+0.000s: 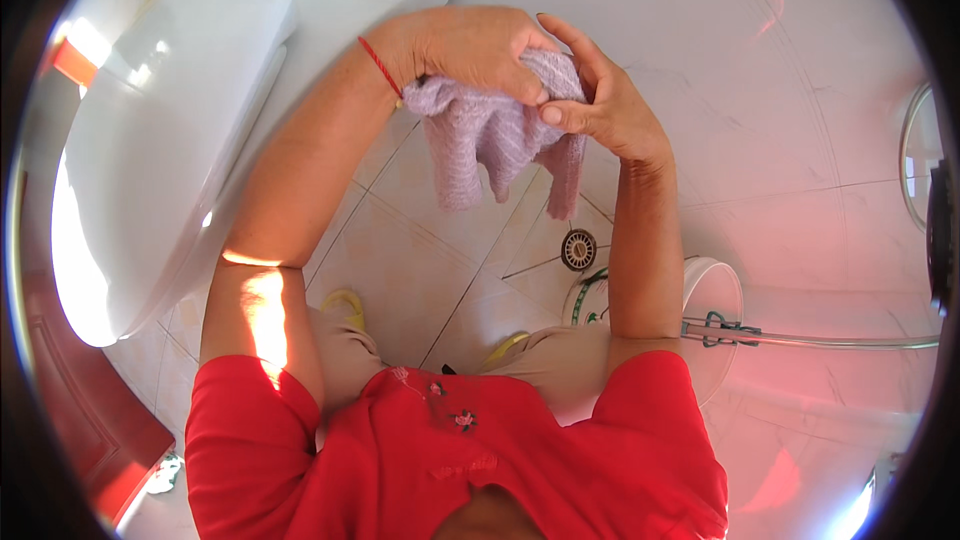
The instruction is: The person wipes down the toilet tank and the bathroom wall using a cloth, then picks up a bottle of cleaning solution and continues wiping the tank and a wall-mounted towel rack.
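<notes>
A lilac, ribbed cloth (470,145), which looks like a towel, hangs bunched in folds between my two hands in front of me. My left hand (485,50), with a red string bracelet at its wrist, is closed over the top of the cloth from the left. From the right, my right hand (615,105) grips the bunched part, its thumb pressed on the cloth near my left fingers. Several loose ends droop below the hands over the tiled floor. The fingers behind the cloth are partly hidden.
A glossy white fixture (190,140) stands at the left. A round floor drain (578,250) lies beyond my feet in yellow slippers (346,308). Partly behind my right arm is a white bucket (715,290). A metal rail (840,342) with a clip runs at the right. Lower left is a red door (85,380).
</notes>
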The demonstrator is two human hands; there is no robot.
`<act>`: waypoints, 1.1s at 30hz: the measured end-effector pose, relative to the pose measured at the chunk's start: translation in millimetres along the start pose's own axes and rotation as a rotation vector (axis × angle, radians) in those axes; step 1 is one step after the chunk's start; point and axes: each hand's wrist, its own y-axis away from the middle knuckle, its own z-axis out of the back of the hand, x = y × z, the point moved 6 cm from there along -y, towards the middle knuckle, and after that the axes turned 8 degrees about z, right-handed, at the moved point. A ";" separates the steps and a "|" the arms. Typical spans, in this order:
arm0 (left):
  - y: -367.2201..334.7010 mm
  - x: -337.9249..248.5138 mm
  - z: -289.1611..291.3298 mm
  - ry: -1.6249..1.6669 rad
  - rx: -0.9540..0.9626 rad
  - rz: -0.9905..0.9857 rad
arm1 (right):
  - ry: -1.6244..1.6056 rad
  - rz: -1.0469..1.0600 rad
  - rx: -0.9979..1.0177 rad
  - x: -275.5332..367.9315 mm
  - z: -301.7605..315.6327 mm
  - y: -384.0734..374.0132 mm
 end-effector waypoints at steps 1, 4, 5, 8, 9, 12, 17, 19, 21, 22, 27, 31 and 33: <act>1.1 0.2 6.1 0.024 0.012 0.021 | -0.002 -0.112 0.036 -15.3 0.3 0.7; 3.3 8.6 8.3 -0.370 -0.095 0.045 | -0.039 -0.254 0.049 -57.3 3.3 7.6; 10.6 -0.7 13.5 -0.538 -0.228 -0.010 | 0.053 -0.341 0.101 -64.9 3.9 8.9; -3.5 14.4 18.3 -0.785 -0.448 0.019 | 0.298 -0.401 0.057 -109.1 21.7 23.2; -11.0 26.4 25.1 -0.870 -0.546 0.091 | 0.501 -0.458 0.039 -128.2 37.2 28.3; -16.6 44.9 22.1 -0.963 -0.623 0.033 | 0.475 -0.391 -0.165 -175.3 77.9 44.9; -21.9 73.6 24.7 -0.972 -0.735 0.021 | 1.014 -0.429 -0.346 -146.7 68.8 31.5; -23.3 75.1 28.3 -0.984 -0.769 0.030 | 0.983 -0.315 -0.486 -142.4 70.6 31.4; -24.0 70.9 34.2 -0.973 -0.784 -0.042 | 0.706 -0.239 -0.472 -145.9 82.2 33.5; -23.7 64.5 36.3 -0.987 -0.788 -0.045 | 0.432 -0.161 -0.452 -144.6 83.9 29.2; -13.7 40.9 33.4 -0.889 -0.636 -0.047 | 0.107 0.046 -0.567 -116.0 95.3 29.3; 16.2 9.6 39.0 -0.731 -0.631 0.104 | 0.094 -0.044 -0.406 -68.1 85.8 34.2; 38.0 -13.2 47.6 -0.689 -0.667 0.052 | 0.201 -0.031 -0.313 -35.7 78.3 32.3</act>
